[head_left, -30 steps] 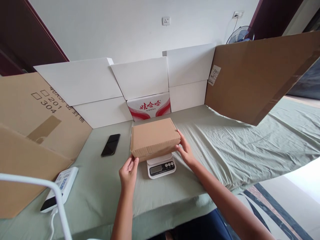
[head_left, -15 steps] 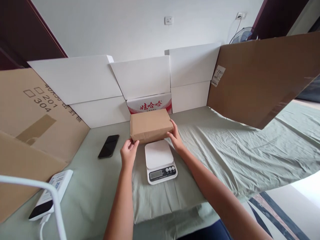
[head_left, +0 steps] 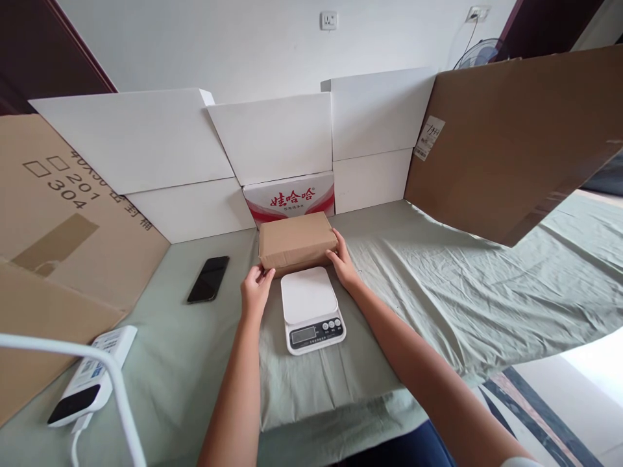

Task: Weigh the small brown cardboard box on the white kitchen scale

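Note:
A small brown cardboard box [head_left: 298,239] is between my two hands, just beyond a white kitchen scale [head_left: 309,297]. My left hand [head_left: 256,288] grips its near left corner, thumb on the front face. At the right end, my right hand [head_left: 342,261] closes round the side with the thumb toward the front. The scale has a flat white platform with nothing on it, and its dark display and round buttons face me. The box's underside is hidden, though it seems to rest on the cloth.
A black phone [head_left: 208,279] lies left on the green cloth [head_left: 438,292]. Nearer is a white power strip [head_left: 95,376] with a cable, beside a curved white tube [head_left: 109,366]. White boxes [head_left: 277,139] line the back; large cardboard panels [head_left: 506,143] stand at both sides.
The cardboard box has come down slightly and shifted a little right, held by both hands. More of the red-lettered carton behind it shows. The camera view has tilted a bit.

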The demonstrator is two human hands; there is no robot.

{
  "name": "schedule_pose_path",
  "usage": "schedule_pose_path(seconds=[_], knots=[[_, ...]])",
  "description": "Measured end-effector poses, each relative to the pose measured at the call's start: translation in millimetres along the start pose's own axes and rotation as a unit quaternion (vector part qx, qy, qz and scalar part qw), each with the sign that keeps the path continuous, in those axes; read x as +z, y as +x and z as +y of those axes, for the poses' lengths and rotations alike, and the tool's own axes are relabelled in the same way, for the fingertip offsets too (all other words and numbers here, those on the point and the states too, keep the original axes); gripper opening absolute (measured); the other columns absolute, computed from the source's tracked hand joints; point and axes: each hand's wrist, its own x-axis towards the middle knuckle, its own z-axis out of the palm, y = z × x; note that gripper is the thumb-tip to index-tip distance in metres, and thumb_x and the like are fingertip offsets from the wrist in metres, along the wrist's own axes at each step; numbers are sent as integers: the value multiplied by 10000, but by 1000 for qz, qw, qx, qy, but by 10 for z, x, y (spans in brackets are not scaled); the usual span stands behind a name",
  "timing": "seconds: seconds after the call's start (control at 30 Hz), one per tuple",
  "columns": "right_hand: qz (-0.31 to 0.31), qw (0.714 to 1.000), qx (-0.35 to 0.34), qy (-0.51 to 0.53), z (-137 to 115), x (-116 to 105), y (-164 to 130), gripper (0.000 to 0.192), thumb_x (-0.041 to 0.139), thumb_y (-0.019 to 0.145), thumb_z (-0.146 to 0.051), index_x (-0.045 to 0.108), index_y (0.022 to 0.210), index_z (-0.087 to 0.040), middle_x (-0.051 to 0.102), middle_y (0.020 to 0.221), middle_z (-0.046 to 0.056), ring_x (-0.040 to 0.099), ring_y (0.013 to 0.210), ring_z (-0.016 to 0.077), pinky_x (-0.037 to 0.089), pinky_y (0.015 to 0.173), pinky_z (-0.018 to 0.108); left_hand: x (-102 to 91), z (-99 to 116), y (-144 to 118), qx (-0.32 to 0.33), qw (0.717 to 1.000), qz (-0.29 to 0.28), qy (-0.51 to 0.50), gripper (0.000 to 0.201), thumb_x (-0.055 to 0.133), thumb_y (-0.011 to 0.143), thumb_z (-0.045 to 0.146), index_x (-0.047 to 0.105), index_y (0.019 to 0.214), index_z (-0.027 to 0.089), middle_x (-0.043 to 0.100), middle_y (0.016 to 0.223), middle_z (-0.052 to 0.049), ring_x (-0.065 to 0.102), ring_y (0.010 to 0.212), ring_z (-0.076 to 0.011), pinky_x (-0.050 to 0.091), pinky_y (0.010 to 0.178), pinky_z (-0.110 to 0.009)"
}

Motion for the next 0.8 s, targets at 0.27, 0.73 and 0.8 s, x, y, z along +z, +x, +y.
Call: schedule_pose_path(seconds=[0.27,0.73,0.8], knots=[[6,1000,17,12,45,10,8,775,559,900,-410,314,1621,-263,437,1644,84,410,1519,302,309,1282,530,-17,29,-5,-11,1000,-7,-5,272,755,832,241,721,1088,155,777,1216,-156,738,1171,-269,539,1087,-429],[12,999,25,26,65,24,-3,832,568,889,-436,285,1646,-235,453,1651,88,398,1540,305,392,1237,503,5,5,16,-16,999,-13,-35,416,781,832,220,699,1235,156,732,1330,-171,692,1274,-277,511,1135,-433],[12,999,26,23,56,26,-4,839,565,886,-428,280,1648,-219,450,1653,94,389,1546,314,390,1238,516,6,-23,27,-12,999,-20,-37,439,779,833,227,692,1258,157,730,1338,-167,693,1271,-275,515,1128,-428]])
